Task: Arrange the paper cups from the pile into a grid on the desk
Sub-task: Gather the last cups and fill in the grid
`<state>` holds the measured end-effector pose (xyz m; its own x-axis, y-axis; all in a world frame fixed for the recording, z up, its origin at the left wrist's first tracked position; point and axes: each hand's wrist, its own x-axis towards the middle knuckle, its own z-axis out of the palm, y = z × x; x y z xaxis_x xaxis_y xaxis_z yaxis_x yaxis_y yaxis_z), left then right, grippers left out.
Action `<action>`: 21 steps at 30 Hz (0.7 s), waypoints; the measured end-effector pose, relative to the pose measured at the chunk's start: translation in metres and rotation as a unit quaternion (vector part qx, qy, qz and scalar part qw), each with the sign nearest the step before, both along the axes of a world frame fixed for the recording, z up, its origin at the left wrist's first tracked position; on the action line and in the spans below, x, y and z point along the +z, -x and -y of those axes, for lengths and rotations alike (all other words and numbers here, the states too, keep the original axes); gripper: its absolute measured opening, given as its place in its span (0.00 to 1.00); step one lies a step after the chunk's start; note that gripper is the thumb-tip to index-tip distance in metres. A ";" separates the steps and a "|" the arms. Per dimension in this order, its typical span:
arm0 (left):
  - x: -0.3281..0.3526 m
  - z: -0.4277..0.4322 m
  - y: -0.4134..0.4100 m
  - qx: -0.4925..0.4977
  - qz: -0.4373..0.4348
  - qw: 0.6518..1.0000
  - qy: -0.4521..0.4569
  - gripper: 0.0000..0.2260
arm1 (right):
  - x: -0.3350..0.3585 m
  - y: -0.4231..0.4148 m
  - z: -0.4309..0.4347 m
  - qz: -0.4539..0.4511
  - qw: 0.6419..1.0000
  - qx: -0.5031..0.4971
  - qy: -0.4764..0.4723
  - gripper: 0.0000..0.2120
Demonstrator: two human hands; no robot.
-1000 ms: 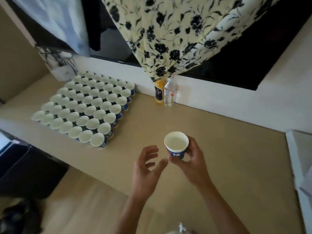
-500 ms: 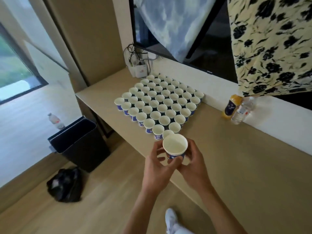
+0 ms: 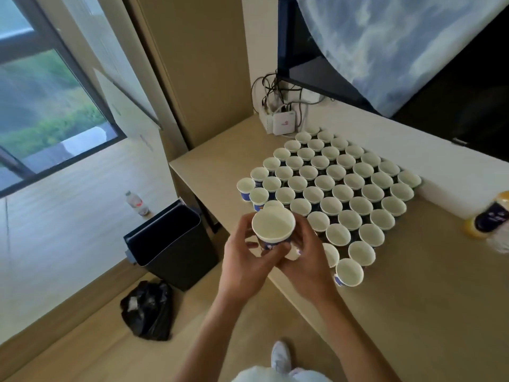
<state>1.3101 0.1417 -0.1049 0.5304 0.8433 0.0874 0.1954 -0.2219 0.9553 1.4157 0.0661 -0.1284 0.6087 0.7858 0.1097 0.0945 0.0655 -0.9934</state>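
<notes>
Head view: left hand (image 3: 242,261) has joined right hand (image 3: 307,261) on the paper cup (image 3: 273,226).

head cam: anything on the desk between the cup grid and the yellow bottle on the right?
Nothing. The head view shows only bare desk between the cup grid and the yellow bottle.
</notes>
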 end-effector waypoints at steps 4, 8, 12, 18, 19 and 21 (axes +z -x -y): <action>0.002 -0.059 -0.003 0.003 -0.005 1.000 -0.007 0.24 | 0.005 -0.019 -0.049 -0.009 0.998 0.054 0.029 0.35; -0.013 -0.119 -0.002 0.030 -0.012 0.999 0.003 0.26 | -0.005 -0.038 -0.078 -0.016 0.996 0.034 0.079 0.34; -0.045 -0.180 -0.010 0.047 -0.027 0.998 0.031 0.25 | -0.020 -0.053 -0.106 -0.045 0.991 -0.048 0.120 0.27; -0.095 -0.251 -0.029 0.017 -0.053 0.998 0.041 0.26 | -0.032 -0.056 -0.156 -0.071 0.980 -0.123 0.142 0.25; -0.104 -0.261 -0.031 0.015 -0.062 0.997 0.042 0.26 | -0.034 -0.055 -0.165 -0.075 0.977 -0.133 0.146 0.25; -0.122 -0.277 -0.033 0.013 -0.080 0.996 0.040 0.26 | -0.039 -0.052 -0.182 -0.082 0.973 -0.149 0.155 0.27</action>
<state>1.3435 0.4185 -0.2272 0.5106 0.8574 -0.0641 0.3519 -0.1404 0.9255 1.4681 0.2480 -0.1675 0.8035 0.5523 -0.2224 -0.0980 -0.2458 -0.9644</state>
